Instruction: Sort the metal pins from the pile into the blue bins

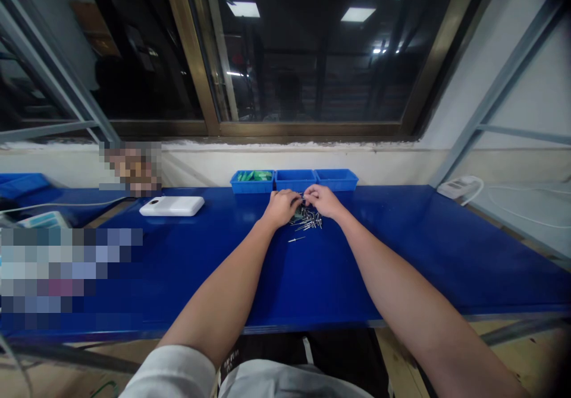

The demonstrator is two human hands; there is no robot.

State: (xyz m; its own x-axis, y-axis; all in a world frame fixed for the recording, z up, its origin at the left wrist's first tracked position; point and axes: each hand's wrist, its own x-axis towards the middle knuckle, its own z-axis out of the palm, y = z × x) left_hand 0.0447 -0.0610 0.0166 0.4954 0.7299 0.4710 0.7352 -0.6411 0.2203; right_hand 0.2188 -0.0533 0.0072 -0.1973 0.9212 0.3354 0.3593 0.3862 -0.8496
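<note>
Over a small pile of silvery pop rivets [310, 221], my two hands meet with their fingertips close together. My left hand [282, 207] is closed in a pinch at the pile's left edge. Fingers curled, my right hand [323, 200] pinches just to the right of it. A thin bit of metal, apparently a pop rivet, shows between the fingertips of both hands, though the fingers cover most of it. One single pop rivet [294, 240] lies apart on the blue table [307, 285], nearer to me than the pile.
Behind my hands stand a blue bin [252, 187] with green packets and two more blue bins, the middle [295, 179] and right one [336, 180]. A white power bank-like device [172, 206] lies left. A white power strip [458, 187] sits far right. Blurred-out items cover the left end.
</note>
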